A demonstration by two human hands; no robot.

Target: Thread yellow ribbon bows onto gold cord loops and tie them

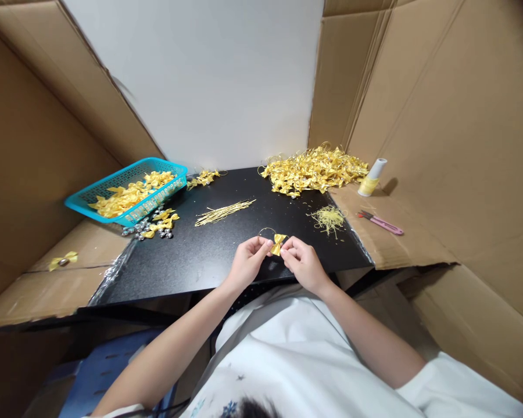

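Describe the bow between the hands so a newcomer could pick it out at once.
Start at the black tabletop and go to its near edge, where the left hand and right hand nearly meet. Between them is a small yellow bow, with a thin loop arching beside it. It alone is held; the other yellow bows lie in the turquoise basket, in piles or loose.

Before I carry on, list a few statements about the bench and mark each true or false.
1. The left hand and right hand have one yellow bow between them. True.
2. The pink tool lies on cardboard right of the black tabletop. True.
3. The right hand holds the pink tool. False: it is at the yellow bow.
4. The turquoise basket contains yellow pieces. True.
5. The turquoise basket stands on the right. False: it stands on the left.
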